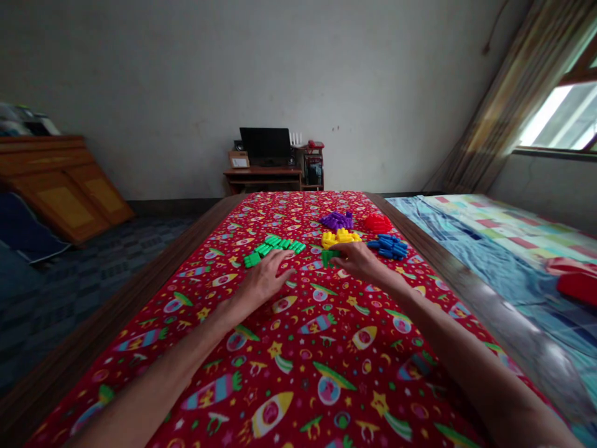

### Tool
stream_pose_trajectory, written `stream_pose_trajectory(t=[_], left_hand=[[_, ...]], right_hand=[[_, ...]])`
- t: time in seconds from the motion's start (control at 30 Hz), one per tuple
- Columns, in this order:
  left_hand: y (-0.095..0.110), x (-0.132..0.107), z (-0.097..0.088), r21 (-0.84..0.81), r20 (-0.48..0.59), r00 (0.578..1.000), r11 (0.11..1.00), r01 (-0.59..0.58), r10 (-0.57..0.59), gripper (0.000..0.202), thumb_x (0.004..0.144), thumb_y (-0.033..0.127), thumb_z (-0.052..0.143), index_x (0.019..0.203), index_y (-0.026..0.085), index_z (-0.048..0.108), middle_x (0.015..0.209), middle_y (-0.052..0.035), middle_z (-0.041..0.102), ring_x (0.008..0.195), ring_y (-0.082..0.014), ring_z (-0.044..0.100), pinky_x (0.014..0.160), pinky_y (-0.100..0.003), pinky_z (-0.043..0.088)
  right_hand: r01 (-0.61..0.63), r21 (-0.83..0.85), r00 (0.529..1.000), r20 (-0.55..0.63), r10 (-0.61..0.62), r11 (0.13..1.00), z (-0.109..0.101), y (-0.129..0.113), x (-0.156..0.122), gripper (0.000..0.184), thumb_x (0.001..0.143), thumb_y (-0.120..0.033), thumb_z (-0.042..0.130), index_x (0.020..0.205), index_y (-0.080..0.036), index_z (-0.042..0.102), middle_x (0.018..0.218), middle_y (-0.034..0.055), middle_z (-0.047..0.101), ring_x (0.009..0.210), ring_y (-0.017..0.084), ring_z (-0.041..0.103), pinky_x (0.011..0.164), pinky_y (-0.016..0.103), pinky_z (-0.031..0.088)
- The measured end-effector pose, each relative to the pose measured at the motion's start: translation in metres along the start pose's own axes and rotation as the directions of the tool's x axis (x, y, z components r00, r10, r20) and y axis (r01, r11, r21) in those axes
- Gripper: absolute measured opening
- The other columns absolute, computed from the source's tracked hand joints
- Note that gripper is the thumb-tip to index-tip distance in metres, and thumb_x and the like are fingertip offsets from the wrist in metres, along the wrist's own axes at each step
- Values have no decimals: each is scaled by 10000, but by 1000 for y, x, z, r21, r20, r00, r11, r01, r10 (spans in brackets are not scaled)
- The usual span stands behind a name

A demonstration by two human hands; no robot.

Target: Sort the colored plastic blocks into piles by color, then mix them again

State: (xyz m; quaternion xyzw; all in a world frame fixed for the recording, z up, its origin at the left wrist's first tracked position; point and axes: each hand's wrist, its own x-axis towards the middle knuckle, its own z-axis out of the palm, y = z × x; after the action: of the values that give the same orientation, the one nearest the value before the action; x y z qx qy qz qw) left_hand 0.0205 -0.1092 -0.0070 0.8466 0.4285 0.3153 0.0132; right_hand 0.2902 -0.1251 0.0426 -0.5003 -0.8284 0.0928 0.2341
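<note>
Both my arms reach forward over a red cloth [298, 367] printed with rockets and stars. My left hand [263, 278] lies flat on the cloth with fingers stretched out, just short of a row of green blocks [274, 247]. My right hand [355, 257] is closed on a green block [329, 256], which it holds just above the cloth. Behind it lie a yellow pile [340, 236], a purple pile [337, 219], a red pile [377, 223] and a blue pile [388, 246].
The table's wooden edge [153, 274] shows on both sides. A bed with a blue and checked cover [504, 249] stands to the right, with a red object [577, 281] on it. A desk with a monitor [265, 146] stands at the far wall, wooden cabinets [60, 186] at left.
</note>
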Motion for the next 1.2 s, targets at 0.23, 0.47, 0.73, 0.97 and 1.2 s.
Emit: stream_pose_trajectory(t=[0.23, 0.47, 0.73, 0.97, 1.2], left_hand=[[-94, -15, -15, 302, -12, 970, 924, 234, -241, 376, 824, 299, 508, 1137, 138, 641, 1111, -141, 653, 1053, -291, 617, 954, -414, 481], [-83, -8, -22, 143, 6, 948, 938, 315, -319, 396, 737, 406, 639, 1073, 199, 676, 1011, -91, 710, 913, -273, 666, 832, -367, 512], [6, 9, -2, -580, 363, 847, 617, 532, -389, 734, 554, 587, 779, 1121, 192, 532, 865, -47, 713, 769, -225, 682, 713, -338, 521], [48, -6, 4, -712, 541, 783, 328, 620, -305, 640, 655, 557, 769, 1129, 197, 534, 822, -14, 701, 805, -177, 676, 757, -287, 497], [38, -4, 10, -714, 452, 859, 481, 509, -239, 537, 770, 614, 627, 1101, 194, 580, 929, -56, 711, 822, -197, 677, 735, -308, 528]], right_hand=[[-294, -486, 928, 60, 368, 823, -52, 52, -10, 291, 844, -197, 526, 1047, -186, 735, 994, 100, 720, 877, 201, 650, 645, 235, 402], [-271, -595, 888, 150, 435, 757, -46, 41, -5, 411, 957, -378, 430, 1016, -98, 725, 961, 192, 711, 847, 237, 673, 633, 263, 422], [195, -103, 971, 159, -178, 975, -24, -25, -13, 265, 965, -272, 472, 1062, -136, 678, 831, 70, 698, 663, 109, 581, 613, 217, 376], [300, 86, 939, 150, -310, 950, 3, -37, -13, 177, 895, -128, 528, 1013, -144, 658, 803, 56, 677, 650, 106, 552, 586, 216, 347], [194, 232, 945, 216, -245, 953, -14, -10, -5, 146, 881, -202, 563, 935, -125, 675, 779, 33, 673, 636, 99, 551, 583, 208, 378]])
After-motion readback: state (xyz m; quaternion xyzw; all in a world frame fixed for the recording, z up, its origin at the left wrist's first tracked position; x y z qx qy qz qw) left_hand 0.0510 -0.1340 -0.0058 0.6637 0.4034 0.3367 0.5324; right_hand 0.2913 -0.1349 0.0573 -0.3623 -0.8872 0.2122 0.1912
